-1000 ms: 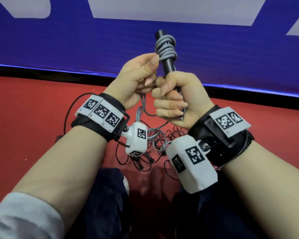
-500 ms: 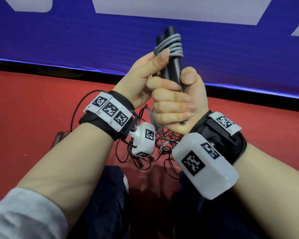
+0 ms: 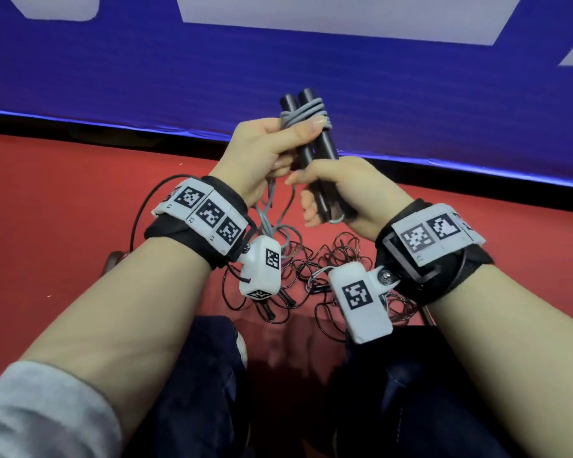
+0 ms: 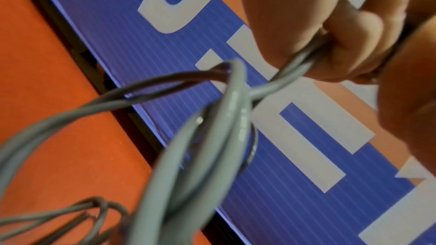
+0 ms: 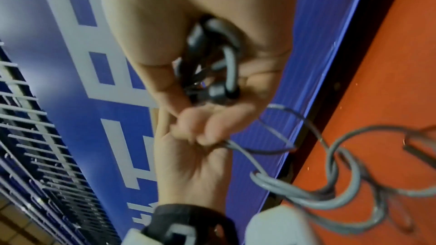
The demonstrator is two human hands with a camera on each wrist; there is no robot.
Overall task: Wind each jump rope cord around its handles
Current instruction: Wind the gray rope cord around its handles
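Two handles (image 3: 315, 150) gripped low by right hand (image 3: 341, 190); left hand (image 3: 265, 150) pinches cord (image 3: 303, 112) up top.

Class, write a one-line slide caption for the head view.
Right hand grips two black handles while left hand holds the grey cord wound round their tops.

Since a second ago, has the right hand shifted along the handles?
Yes. The right hand has slid down to the lower end of the black handles, farther below the blue board's bottom edge in the head view.
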